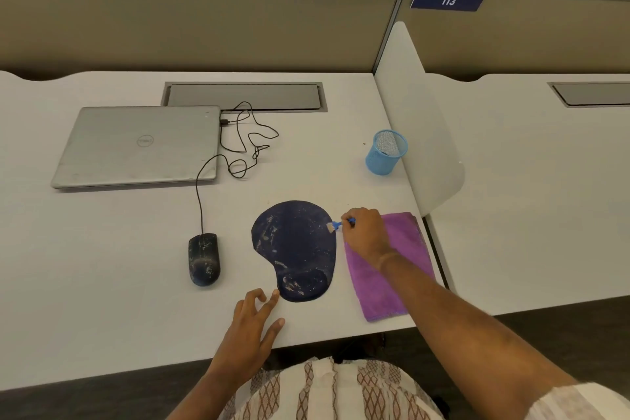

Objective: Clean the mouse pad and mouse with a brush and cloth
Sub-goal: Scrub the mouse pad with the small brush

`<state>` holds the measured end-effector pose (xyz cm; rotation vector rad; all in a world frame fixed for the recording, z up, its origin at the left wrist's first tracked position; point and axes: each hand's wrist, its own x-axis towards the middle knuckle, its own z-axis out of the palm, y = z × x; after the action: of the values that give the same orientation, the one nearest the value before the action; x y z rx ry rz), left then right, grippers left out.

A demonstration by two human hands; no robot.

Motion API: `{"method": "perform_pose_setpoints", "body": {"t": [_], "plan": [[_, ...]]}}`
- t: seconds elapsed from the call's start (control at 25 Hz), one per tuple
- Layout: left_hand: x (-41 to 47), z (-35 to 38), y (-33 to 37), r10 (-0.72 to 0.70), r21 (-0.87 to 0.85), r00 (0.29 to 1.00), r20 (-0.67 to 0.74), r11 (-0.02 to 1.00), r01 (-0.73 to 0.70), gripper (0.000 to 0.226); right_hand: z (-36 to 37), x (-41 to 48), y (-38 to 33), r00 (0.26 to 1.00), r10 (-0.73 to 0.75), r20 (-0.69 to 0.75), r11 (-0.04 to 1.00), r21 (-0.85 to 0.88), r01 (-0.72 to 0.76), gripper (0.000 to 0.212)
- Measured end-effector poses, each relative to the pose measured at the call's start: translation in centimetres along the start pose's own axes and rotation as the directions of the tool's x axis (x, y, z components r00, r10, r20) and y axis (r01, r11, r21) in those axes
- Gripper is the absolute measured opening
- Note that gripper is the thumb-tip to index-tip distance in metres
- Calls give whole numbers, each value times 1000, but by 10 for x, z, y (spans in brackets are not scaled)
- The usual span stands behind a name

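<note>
A dark blue mouse pad [295, 245] with a wrist rest lies on the white desk, dotted with pale dust. My right hand [366, 235] grips a small blue brush [335, 225] whose pale bristles touch the pad's right edge. My left hand [254, 327] rests on the desk with fingers spread, one fingertip touching the pad's lower left edge. A black wired mouse [204, 259], also speckled with dust, sits left of the pad. A purple cloth [388, 269] lies flat to the pad's right, partly under my right forearm.
A closed silver laptop [136, 147] lies at the back left, with the mouse's tangled cable [245, 140] beside it. A blue mesh pen cup [385, 152] stands at the back right, next to a white divider panel [419, 119]. The desk's front edge [136, 365] runs near my body.
</note>
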<state>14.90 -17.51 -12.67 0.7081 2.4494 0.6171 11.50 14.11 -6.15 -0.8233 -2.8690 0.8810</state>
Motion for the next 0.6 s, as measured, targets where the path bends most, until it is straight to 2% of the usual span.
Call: {"method": "perform_pose_setpoints", "body": {"t": [0.12,0.2,0.32,0.44,0.6], "plan": [[0,0,1,2,-8,1000,-11,1000,-2,83,-13,3,6,997,25,-69,999,38,-22,16],[-1,-1,2,2,-14,1000,-22,1000,-3,83,-16,2,0,994,-15,-107,994,105,26,13],[-1,-2,3,6,-20,1000,-22,1000,-7,84,-1,-4,-16,997,-70,-11,984,165,71,11],[-1,-2,3,-3,-24,1000,-13,1000,3,83,14,-4,-22,994,-71,83,996,66,66,14],[-1,-1,4,-16,-23,1000,-8,1000,16,67,7,13,-16,998,-9,65,998,-53,12,20]]}}
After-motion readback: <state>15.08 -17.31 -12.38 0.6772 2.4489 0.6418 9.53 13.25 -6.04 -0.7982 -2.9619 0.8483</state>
